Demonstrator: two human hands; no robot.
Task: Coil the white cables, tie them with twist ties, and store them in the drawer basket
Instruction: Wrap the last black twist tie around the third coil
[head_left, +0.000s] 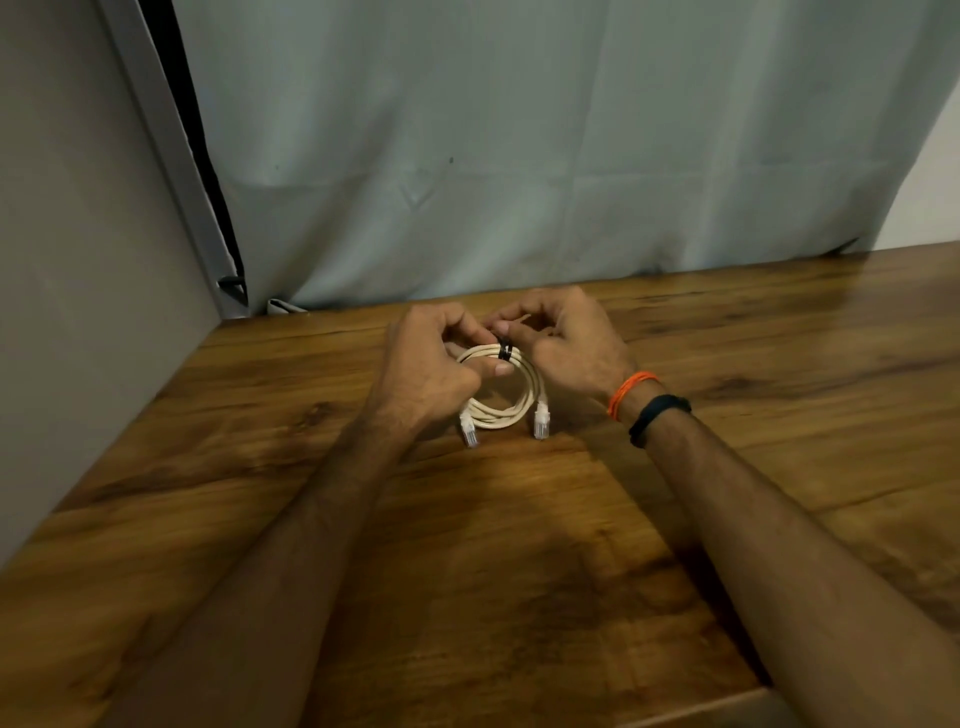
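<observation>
Coiling done: the white Ethernet cable (511, 395) sits looped over the wooden table (727, 467). My left hand (436, 364) grips the coil; my right hand (561, 343) pinches the black twist tie (505, 352) around it. Tying appears unfinished; storing remains, no drawer basket in view.

A dark wood-grain counter (779, 364) is catching a soft sheen at its right side. A pale grey-blue curtain (519, 156) is hanging behind it, creased. A plain grey wall (62, 260) is standing at left, a white wall (930, 197) showing at far right.
</observation>
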